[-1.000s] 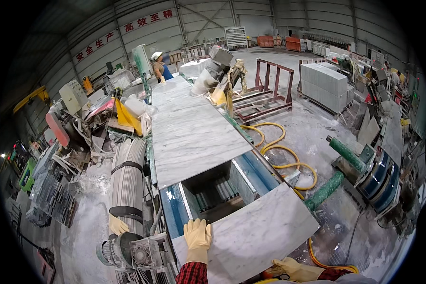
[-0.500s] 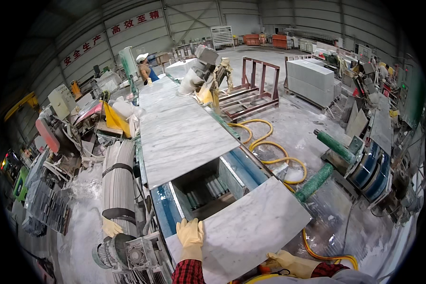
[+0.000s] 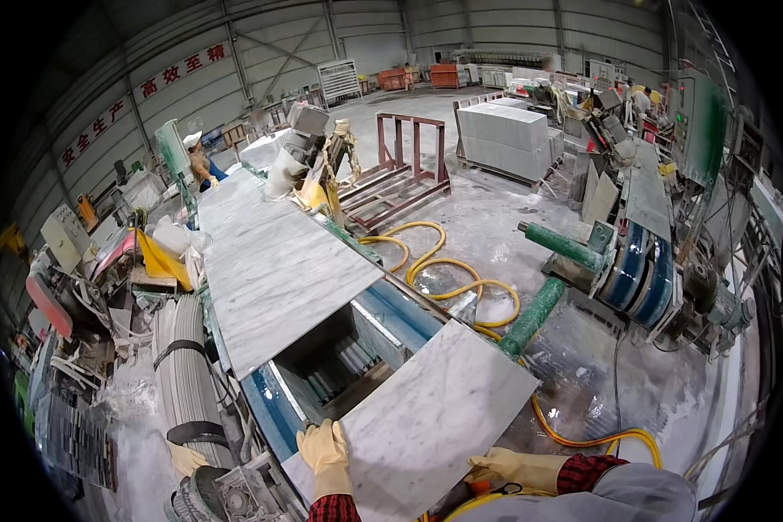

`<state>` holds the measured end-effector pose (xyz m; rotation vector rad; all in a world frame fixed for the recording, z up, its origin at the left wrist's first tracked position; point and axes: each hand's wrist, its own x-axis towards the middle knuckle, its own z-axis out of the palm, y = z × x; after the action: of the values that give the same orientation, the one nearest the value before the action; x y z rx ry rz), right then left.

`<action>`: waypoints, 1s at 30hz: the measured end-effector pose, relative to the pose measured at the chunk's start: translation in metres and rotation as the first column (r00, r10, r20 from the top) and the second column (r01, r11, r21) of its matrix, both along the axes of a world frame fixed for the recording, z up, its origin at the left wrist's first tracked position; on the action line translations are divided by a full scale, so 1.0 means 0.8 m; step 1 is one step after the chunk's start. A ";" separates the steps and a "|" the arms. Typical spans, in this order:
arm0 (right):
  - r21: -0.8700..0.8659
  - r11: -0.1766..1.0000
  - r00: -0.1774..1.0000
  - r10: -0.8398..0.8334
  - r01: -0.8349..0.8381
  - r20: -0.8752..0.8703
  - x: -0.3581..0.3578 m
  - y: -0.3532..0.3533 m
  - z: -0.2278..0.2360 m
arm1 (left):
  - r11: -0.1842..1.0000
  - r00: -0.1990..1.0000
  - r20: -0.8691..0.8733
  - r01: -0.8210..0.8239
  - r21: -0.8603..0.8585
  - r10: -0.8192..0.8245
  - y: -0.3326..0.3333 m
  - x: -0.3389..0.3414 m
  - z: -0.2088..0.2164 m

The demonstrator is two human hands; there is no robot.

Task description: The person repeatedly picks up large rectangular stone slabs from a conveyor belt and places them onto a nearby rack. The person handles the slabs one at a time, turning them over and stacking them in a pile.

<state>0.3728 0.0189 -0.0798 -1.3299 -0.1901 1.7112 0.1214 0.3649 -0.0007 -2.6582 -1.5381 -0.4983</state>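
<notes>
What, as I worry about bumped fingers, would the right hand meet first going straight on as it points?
The right hand would probably meet the nearer grey-veined white flat stone slab first; depth is unclear.

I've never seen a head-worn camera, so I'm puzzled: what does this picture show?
A wide fisheye camera on a person's head looks down over their work, so straight edges bend. The cream-gloved left hand lies palm-down on a flat, grey-veined white stone slab; the cream-gloved right hand is at that slab's edge, its grip unclear. Farther along, past a dark opening, a second grey-veined white stone slab lies on a long blue-banded machine.
</notes>
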 end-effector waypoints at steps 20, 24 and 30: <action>-0.085 0.996 0.999 -0.018 0.021 0.032 -0.001 -0.005 -0.014 | 0.993 0.997 0.041 0.059 0.104 -0.064 -0.018 -0.001 0.025; -0.029 0.999 0.998 0.038 -0.036 0.052 0.004 -0.007 -0.003 | 0.995 0.998 0.029 0.044 0.093 -0.047 -0.022 -0.001 0.030; -0.058 0.998 1.000 -0.012 0.010 -0.024 0.006 -0.009 -0.013 | 0.997 0.998 0.061 0.021 0.080 -0.026 -0.022 -0.001 0.024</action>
<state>0.3773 0.0116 -0.0899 -1.3490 -0.1198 1.7347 0.1204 0.3476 0.0184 -2.6281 -1.4715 -0.6356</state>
